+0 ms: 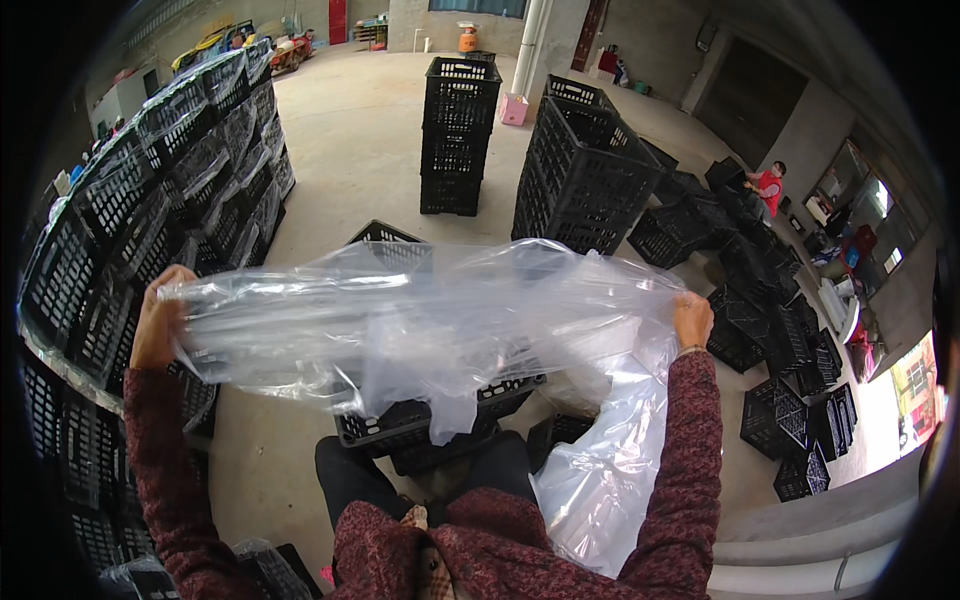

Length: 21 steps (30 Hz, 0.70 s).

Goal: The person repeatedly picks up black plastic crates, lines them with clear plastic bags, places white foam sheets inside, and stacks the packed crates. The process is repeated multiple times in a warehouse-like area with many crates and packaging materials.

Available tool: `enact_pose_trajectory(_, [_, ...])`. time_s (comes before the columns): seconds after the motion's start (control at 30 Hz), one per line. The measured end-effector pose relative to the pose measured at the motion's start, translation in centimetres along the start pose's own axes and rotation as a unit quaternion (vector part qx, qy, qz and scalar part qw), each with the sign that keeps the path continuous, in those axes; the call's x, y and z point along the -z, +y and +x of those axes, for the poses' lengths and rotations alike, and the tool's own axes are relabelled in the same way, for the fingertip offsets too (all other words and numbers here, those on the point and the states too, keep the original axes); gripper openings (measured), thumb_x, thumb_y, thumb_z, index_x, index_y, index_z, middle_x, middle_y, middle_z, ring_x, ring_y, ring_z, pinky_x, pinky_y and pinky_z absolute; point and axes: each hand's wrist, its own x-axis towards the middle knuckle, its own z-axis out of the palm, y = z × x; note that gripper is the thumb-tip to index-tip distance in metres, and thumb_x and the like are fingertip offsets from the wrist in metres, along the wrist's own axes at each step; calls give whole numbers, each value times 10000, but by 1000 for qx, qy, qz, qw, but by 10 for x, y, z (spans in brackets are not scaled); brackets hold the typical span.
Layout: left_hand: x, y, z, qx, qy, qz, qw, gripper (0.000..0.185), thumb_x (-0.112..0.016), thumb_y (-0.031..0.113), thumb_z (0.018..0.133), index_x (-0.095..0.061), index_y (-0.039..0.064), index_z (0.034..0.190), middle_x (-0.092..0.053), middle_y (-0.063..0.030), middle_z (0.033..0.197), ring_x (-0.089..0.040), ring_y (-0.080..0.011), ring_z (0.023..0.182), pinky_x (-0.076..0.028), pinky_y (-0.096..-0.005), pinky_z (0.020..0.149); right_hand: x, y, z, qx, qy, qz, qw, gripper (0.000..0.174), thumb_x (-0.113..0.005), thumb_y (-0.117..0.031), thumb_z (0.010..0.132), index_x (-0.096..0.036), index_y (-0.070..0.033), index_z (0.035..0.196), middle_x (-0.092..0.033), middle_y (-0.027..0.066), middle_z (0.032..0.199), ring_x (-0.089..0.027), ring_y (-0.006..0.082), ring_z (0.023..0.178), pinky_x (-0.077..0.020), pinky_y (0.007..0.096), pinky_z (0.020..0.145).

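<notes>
A sheet of clear plastic film (450, 315) is stretched wide between both my hands. My left hand (159, 319) grips its left end, beside the stacked crates. My right hand (691, 321) clenches the right end at about the same height. From near the right hand, more plastic (607, 480) hangs down to my lap. Beneath the film sits a black plastic crate (367, 429), just before my knees; the film hides most of it.
Plastic-lined black crates (112, 195) form a wall at left. Taller crate stacks (459, 135) (577, 172) stand ahead. Many loose crates (757, 262) lie at right, where a person in a red vest (768, 187) handles one. A pink box (514, 109) stands by a white pipe (529, 49).
</notes>
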Motion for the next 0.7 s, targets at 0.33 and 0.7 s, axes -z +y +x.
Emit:
enact_pose_trajectory(0.33, [-38,24,-1,-17,121,408,905,228,-643,-22,721,-659,-83,940,-669,-56,779,-616,-148,701,-491,-274,658,46,20,19,11,223,229,947,280,-478,-23,814,-629,-40,1049,-662,199,981,-629,389,931,-491,414,813])
enact_pose_trajectory(0.7, [5,-103,-13,159,-51,317,934,249,-578,-40,761,-669,-35,993,-710,-106,879,-670,-191,754,-513,-312,679,-9,70,-73,-5,-28,-3,1000,139,-555,-144,857,-676,-102,911,-672,174,896,-637,383,827,-494,459,693])
